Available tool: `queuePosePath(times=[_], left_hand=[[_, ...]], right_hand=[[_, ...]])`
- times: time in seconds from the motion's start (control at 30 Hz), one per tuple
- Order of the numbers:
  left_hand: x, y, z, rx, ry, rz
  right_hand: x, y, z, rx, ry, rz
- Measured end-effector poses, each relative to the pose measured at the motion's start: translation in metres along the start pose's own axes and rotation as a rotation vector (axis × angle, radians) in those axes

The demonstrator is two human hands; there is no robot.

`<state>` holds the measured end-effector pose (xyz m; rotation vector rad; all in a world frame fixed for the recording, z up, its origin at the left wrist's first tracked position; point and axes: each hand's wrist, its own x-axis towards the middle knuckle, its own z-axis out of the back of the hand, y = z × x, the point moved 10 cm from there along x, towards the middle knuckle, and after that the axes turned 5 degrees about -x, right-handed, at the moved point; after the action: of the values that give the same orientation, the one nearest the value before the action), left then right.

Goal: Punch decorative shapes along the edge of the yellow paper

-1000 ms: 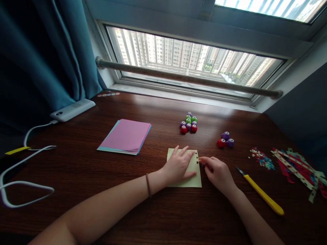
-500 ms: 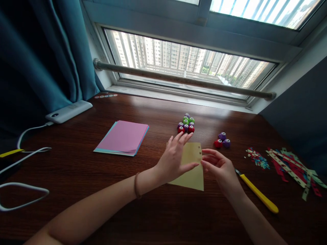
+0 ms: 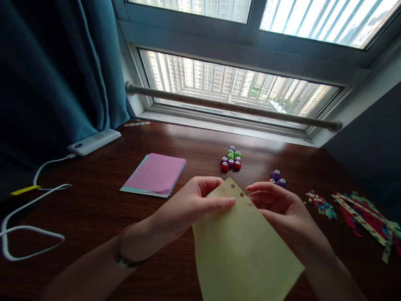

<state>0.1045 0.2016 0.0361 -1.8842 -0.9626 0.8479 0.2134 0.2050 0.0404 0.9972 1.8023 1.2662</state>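
A dark wood desk (image 3: 94, 219) spreads out beneath all the fingers, and a blue curtain (image 3: 56, 75) hangs well beyond the left ones. The pale yellow sheet (image 3: 241, 246) is up off the wood, tilted between the two hands. The left hand (image 3: 188, 205) pinches it, thumb on top; the right hand (image 3: 291, 213) has its fingers loosely curved at the sheet's right edge, though I can't tell whether they grip it. Left of the left fingers sits a paper stack (image 3: 156, 171), pink on top; far right of the right fingers, a tangle of punched paper strips (image 3: 372, 217). Farther out past the left fingers lies a white power bank (image 3: 95, 142), its markings too small to read. Mini craft punches (image 3: 231, 159) cluster beyond the fingertips. Star-shaped holes (image 3: 232, 186) show just past the left thumb.
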Motion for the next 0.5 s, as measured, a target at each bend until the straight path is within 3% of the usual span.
queuePosePath(times=[0.5], left_hand=[[-0.0069,-0.0029,-0.0068,-0.025,0.001,-0.032]], right_hand=[[0.0005,0.001,-0.0021,0.051,-0.057,0.035]])
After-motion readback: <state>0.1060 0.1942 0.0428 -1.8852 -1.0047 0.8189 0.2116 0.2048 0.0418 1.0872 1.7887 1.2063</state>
